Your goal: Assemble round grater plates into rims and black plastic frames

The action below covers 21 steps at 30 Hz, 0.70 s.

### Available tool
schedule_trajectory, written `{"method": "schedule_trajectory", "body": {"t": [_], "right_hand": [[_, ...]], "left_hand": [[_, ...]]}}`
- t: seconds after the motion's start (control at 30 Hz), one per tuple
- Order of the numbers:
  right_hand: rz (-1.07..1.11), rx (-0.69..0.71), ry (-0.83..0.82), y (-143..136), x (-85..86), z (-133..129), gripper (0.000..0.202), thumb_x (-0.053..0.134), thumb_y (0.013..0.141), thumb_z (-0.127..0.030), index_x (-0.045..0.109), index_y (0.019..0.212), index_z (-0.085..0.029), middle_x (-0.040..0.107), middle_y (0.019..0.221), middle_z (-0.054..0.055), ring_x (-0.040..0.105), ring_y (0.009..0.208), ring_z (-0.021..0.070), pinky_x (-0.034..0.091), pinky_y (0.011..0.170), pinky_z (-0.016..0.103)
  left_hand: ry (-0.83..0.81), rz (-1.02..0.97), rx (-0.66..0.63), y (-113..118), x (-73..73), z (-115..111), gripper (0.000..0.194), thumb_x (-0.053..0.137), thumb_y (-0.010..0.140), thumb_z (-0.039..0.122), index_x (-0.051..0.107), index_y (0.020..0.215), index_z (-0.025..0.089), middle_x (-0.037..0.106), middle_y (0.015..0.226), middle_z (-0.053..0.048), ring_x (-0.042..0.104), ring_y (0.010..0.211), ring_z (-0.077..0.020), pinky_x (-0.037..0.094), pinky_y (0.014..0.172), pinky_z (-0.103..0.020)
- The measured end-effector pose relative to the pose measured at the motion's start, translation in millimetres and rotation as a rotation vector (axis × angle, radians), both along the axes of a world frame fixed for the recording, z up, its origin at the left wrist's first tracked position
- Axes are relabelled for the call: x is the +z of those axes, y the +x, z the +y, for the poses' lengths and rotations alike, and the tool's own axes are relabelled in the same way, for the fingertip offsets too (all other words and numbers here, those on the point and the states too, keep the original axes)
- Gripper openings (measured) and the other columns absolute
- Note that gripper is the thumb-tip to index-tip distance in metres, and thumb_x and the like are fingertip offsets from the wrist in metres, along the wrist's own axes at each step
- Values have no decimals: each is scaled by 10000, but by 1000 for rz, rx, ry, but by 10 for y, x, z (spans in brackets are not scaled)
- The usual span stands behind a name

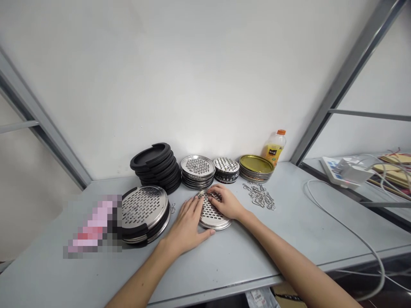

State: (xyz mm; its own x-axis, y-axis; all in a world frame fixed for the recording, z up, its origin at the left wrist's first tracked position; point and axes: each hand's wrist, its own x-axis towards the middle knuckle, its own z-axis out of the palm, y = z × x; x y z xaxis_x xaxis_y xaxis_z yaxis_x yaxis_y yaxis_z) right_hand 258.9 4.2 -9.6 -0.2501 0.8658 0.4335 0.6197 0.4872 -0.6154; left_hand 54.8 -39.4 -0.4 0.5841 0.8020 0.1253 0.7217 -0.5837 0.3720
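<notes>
The left hand [188, 224] lies wide at the left edge of a perforated metal disc [213, 217], thumb stretched toward the near side. The right hand [227, 204] is half open—thumb and fingers slightly bent and apart—over the disc's far right part; whether it presses or grips cannot be told. The disc lies flat on the grey table [244, 261], between the hands.

To the left sits a stack of discs with black rims [144, 209], and beyond it a taller pile of black rings [156, 164]. On the far side, left to right, stand a stack of silver grater discs [197, 167], smaller grater discs [226, 166] and gold-topped discs [256, 164], with an orange-capped bottle [275, 146] behind—near the wall [205, 85]. Metal clips [260, 196] lie loose to the right.
</notes>
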Motion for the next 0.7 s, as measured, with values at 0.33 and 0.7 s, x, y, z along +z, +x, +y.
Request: {"method": "schedule_trajectory", "body": {"t": [0.33,0.7], "right_hand": [[-166,-21,59,-73,23,-53,194,520,878,-220,634,1034,-202,626,1065,76,589,989,209,432,929,380],[54,-40,11,49,115,-28,169,517,869,-220,655,957,-179,675,970,70,615,929,206,459,869,352]], "left_hand": [[-24,144,-56,2,-65,-104,955,380,862,675,107,1478,-1,-21,1539,-226,-83,1419,-331,88,1157,-529],[-24,-109,-64,26,-123,-51,674,493,904,497,277,1464,191,94,1577,-97,7,1445,-289,233,1146,-489]]}}
